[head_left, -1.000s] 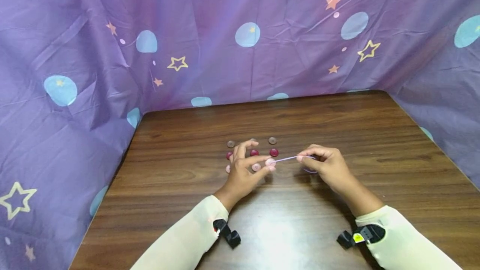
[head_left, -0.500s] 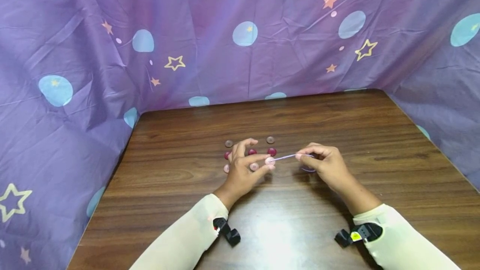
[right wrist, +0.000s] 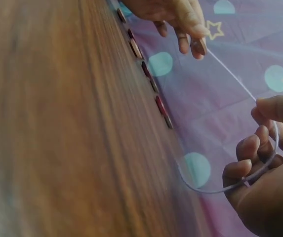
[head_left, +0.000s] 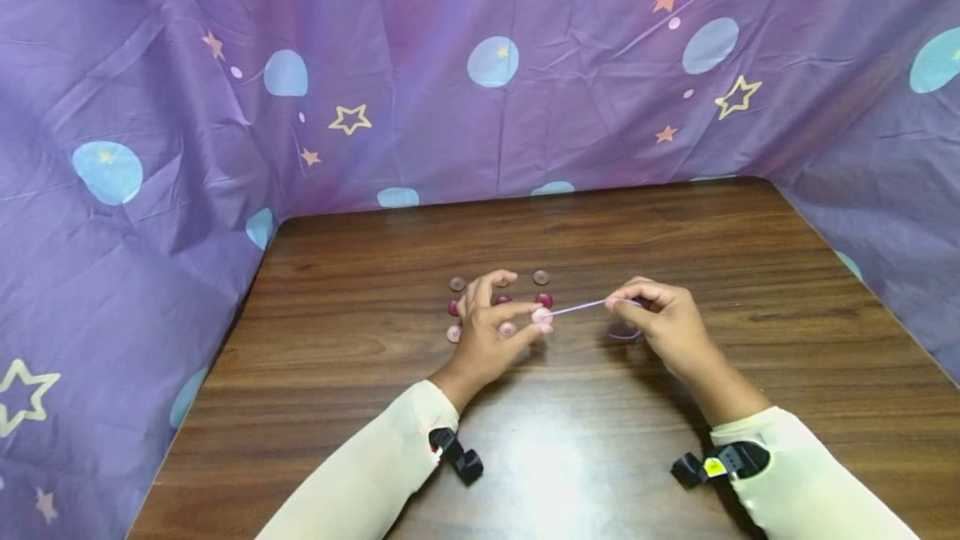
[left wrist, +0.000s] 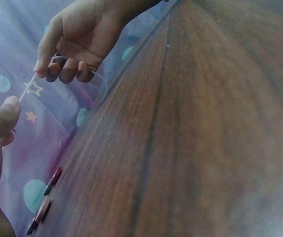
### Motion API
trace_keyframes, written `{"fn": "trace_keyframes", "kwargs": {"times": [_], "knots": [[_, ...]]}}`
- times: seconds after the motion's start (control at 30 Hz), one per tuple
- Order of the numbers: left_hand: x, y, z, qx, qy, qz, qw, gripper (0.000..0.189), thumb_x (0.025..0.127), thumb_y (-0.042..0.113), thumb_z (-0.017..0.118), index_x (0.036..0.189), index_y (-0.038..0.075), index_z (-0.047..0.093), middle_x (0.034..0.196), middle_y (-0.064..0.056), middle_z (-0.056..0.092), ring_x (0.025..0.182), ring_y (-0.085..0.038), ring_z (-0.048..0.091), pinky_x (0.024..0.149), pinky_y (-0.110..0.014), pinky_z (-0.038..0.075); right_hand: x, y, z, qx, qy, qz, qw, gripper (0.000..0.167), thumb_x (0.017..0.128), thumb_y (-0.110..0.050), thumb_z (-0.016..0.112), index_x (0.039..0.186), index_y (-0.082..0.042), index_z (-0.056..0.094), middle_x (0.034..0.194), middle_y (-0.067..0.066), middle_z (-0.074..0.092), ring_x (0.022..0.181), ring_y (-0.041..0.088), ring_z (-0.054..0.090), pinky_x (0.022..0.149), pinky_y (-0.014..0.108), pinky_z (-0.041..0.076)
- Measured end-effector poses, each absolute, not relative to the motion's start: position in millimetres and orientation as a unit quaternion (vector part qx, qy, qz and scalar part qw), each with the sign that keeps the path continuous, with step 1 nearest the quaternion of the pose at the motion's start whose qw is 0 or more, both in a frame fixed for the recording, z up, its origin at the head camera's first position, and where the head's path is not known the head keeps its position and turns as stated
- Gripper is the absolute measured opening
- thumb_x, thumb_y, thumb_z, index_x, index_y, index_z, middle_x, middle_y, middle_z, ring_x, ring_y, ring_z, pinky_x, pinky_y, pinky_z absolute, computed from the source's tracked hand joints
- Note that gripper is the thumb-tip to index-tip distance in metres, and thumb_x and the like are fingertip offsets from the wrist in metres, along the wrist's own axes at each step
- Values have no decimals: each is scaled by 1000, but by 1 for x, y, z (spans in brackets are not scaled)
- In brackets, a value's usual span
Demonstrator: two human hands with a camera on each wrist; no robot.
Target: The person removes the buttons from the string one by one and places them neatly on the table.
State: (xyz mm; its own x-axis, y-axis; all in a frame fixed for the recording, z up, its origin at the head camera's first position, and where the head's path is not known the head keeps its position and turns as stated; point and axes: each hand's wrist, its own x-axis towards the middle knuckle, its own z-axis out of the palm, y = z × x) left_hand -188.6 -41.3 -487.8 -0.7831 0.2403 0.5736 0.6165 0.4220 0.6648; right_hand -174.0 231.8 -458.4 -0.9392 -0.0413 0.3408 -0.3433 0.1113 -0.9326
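In the head view my left hand [head_left: 487,338] pinches a pale pink button [head_left: 542,317] by its edge between thumb and index finger, above the table. A thin purple cord [head_left: 577,307] runs taut from the button's face to my right hand [head_left: 671,322], where thumb and index finger pinch it. Past that pinch, the cord's free end [right wrist: 200,190] hangs in a loose curve beside the right fingers in the right wrist view. Whether the cord passes through a buttonhole is too small to tell. The button's edge [right wrist: 200,47] shows between the left fingertips.
On the wooden table [head_left: 360,407] lie rows of buttons: brown [head_left: 541,277], dark red [head_left: 543,301] and pale pink [head_left: 453,334]. My left hand partly covers several of them. A purple patterned cloth [head_left: 420,140] hangs behind the table and along its sides.
My right hand has drawn slightly to the right and away from the button, so the stretch of cord between the hands is longer. The left hand keeps its pinch nearly in place.
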Motion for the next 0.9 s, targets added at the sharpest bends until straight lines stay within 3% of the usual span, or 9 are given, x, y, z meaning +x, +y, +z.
{"fn": "trace_keyframes", "kwargs": {"times": [0.47,0.73,0.9], "knots": [[-190,-42,-488,-266,-824,-465,182,30,81,28,96,107,15,88,153,-12,57,148,-38,42,124,-65,21,-174,239,-453,95,-670,724,134,30,96,18,64,85,-7,78,85,-9,77,74,1,63,62,15,51],[-190,-37,-487,-263,-835,-458,153,31,85,29,94,113,18,87,157,-10,54,152,-39,36,127,-67,18,-177,243,-453,64,-684,714,137,29,97,13,67,84,-11,77,85,-12,79,74,4,65,60,16,51],[-190,-34,-486,-268,-850,-438,119,31,89,31,90,118,19,86,162,-15,50,157,-47,30,128,-70,14,-177,243,-454,60,-682,716,137,27,97,11,70,83,-12,78,85,-12,79,70,3,62,60,16,50]]}}
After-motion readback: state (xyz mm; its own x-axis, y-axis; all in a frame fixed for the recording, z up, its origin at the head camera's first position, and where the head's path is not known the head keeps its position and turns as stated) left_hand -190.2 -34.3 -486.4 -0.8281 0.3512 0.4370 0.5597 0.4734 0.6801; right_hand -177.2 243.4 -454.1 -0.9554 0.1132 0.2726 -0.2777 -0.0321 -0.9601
